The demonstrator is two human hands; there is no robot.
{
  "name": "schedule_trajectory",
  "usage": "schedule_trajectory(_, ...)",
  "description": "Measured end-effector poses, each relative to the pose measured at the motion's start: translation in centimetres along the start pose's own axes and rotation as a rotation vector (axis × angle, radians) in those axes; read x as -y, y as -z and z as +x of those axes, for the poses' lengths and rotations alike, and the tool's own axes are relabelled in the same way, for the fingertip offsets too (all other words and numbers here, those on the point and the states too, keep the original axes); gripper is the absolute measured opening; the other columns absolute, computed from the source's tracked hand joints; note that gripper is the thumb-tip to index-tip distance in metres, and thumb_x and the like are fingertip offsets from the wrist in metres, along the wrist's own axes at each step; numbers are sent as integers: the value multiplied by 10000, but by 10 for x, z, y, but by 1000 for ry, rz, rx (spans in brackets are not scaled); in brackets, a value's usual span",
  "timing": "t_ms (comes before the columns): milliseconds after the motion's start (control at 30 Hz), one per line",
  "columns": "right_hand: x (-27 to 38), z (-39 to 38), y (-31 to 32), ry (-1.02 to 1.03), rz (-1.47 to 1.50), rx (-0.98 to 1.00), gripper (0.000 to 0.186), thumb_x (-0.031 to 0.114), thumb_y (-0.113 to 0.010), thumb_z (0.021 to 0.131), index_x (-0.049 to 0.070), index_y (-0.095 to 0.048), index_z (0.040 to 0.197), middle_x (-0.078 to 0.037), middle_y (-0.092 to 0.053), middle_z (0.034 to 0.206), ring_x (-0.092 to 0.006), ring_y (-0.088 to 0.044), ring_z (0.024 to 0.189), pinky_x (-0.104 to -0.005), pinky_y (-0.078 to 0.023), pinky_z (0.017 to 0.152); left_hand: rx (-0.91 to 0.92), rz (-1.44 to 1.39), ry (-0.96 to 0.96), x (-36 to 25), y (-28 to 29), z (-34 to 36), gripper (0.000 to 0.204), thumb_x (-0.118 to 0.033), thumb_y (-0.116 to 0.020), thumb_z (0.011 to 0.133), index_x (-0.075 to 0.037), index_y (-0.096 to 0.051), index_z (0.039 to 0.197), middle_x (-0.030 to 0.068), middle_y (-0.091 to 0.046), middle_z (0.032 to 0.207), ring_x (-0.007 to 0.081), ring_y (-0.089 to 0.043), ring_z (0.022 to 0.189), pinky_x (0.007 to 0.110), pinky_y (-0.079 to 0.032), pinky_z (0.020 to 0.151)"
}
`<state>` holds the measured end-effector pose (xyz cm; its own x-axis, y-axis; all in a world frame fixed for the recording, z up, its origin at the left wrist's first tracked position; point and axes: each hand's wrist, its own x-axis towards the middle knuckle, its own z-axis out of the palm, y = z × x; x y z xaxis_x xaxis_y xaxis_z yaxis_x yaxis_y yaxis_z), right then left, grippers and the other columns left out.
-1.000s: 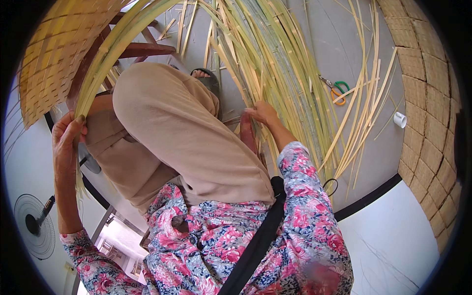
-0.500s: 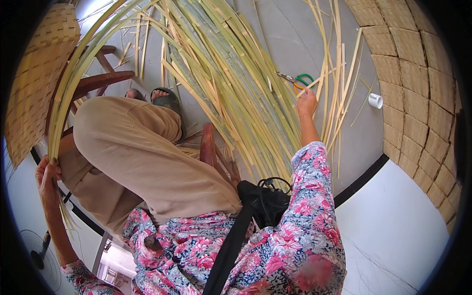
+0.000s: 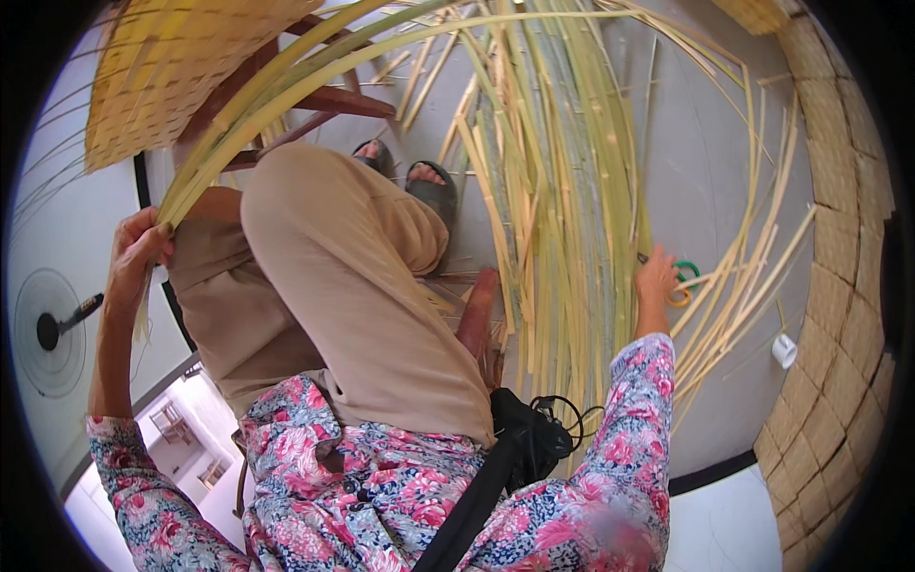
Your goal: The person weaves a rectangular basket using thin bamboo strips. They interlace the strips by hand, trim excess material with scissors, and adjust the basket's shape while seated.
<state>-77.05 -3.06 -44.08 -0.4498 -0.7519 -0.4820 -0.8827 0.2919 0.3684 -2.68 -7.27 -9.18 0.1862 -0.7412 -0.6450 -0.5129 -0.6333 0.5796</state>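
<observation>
My left hand is closed round the ends of several long green-yellow bamboo strips, beside my bent knee. They arch up and across toward the far right. My right hand is low at the right edge of a thick bundle of bamboo strips on the floor, its fingers closed on the end of a thin pale bamboo strip. A cutting tool with green and orange handles lies at that hand, which covers its middle; only a dark tip shows on the other side.
A woven bamboo panel stands at the far left near a dark red wooden stool. Loose pale strips lie at the right, with a white cup near a woven mat wall. A black bag hangs at my side.
The view has turned, so the floor bundle appears more upright and farther right. My left hand still grips its arching strips, now higher; my right hand has come over the cutting tool's middle.
</observation>
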Motion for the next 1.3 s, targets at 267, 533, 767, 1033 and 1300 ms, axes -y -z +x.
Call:
schedule_trajectory(267,-14,-12,22,73,-82,-77,271,204,-529,958,167,-534,1226,-118,-617,1192,-356,-582,1121,-544,-439,884,-40,20,-24,-10,-10,-3,202,-261,-604,892,-84,-604,796,-23,-583,641,27,-510,570,177,-400,532)
schedule_trajectory(533,-60,21,68,-328,1192,-307,211,228,-456,1014,88,-462,1172,-126,-661,963,-282,-648,860,-454,-548,666,-81,-17,-97,-14,-26,-1,221,-259,-625,858,-59,-635,763,-16,-584,633,41,-510,553,193,-412,528)
schedule_trajectory(767,25,-92,258,319,2086,173,140,223,-473,1026,128,-468,1128,-78,-623,851,-204,-626,755,-374,-560,592,-57,-119,-146,-8,-43,15,194,-209,-643,827,-17,-663,806,-1,-598,636,53,-535,555,206,-423,512)
schedule_trajectory(1033,162,-292,330,783,1761,962,234,236,-437,1036,82,-483,1206,-85,-631,887,-142,-638,770,-251,-536,571,5,-163,-215,-2,-66,40,196,-190,-648,862,-9,-716,891,14,-639,684,79,-586,591,241,-476,516)
schedule_trajectory(1300,165,-324,366,911,1433,954,414,283,-408,1050,22,-407,1372,-144,-630,1034,-279,-640,1058,-395,-536,906,-339,40,-446,-18,-76,34,254,-281,-665,702,-36,-723,735,76,-653,593,155,-619,567,336,-491,564)
